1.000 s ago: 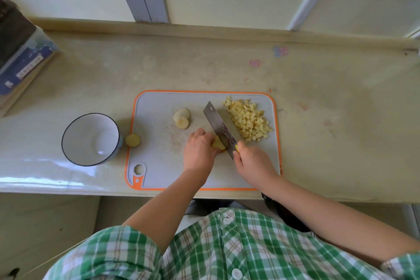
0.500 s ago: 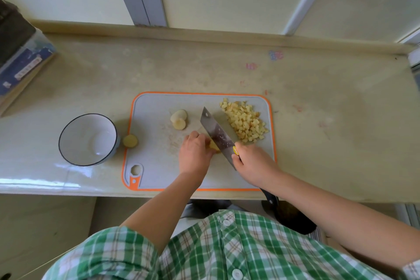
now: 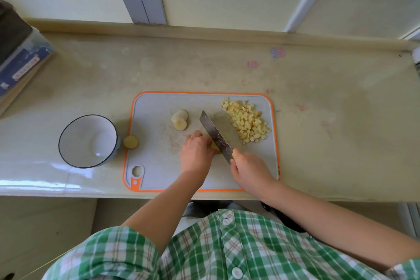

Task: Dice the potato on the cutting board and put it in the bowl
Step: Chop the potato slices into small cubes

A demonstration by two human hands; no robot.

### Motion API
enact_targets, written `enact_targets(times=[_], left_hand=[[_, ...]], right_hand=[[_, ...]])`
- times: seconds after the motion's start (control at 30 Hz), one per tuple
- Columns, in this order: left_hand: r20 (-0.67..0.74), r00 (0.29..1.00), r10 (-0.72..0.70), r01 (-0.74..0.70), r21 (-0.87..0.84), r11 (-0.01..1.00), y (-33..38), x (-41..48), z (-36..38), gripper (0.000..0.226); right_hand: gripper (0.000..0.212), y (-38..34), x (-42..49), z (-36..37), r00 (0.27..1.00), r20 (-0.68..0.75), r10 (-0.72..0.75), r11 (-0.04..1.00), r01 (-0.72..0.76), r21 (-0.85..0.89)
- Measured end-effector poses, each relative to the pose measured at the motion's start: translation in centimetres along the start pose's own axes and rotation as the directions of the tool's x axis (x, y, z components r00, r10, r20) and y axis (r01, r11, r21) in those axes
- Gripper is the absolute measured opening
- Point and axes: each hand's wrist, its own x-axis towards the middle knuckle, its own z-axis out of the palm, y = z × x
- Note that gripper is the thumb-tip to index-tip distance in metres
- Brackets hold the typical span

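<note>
On the grey, orange-rimmed cutting board (image 3: 159, 166), my left hand (image 3: 196, 152) curls its fingers over a small yellow potato piece (image 3: 214, 145), mostly hidden. My right hand (image 3: 248, 169) grips the yellow handle of a knife (image 3: 216, 135) whose blade lies against that piece, pointing up and left. A heap of potato dice (image 3: 246, 120) lies at the board's upper right. Two stacked potato slices (image 3: 180, 119) sit left of the blade. The white bowl (image 3: 87, 141) with a dark rim stands empty left of the board.
A round potato end (image 3: 131, 142) lies on the counter between bowl and board. A blue box (image 3: 20, 61) sits at the counter's far left. The counter's front edge runs just below the board, and a raised ledge bounds it at the back.
The knife blade has edged slightly left along the held piece, and my hands stay in the same grip. The camera view shifted a little.
</note>
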Motion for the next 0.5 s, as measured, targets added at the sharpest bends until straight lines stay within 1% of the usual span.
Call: enact_targets(times=[0.3,0.43,0.5], left_hand=[[0.008,1.0,0.0,0.0,0.007,1.0,-0.1,0.0,0.0,0.013],[0.006,0.999,0.036,-0.036,-0.005,0.999,-0.3,-0.2,-0.5,0.011],[-0.013,0.999,0.033,-0.033,-0.029,0.999,-0.7,-0.5,-0.7,0.016]], right_hand=[[0.016,-0.2,0.6,-0.2,1.0,-0.017,0.005,0.999,-0.004,0.032],[0.018,-0.2,1.3,-1.1,0.998,-0.053,0.027,0.995,-0.022,0.092],[0.019,-0.1,1.3,-1.7,0.998,-0.062,0.032,0.993,-0.025,0.112]])
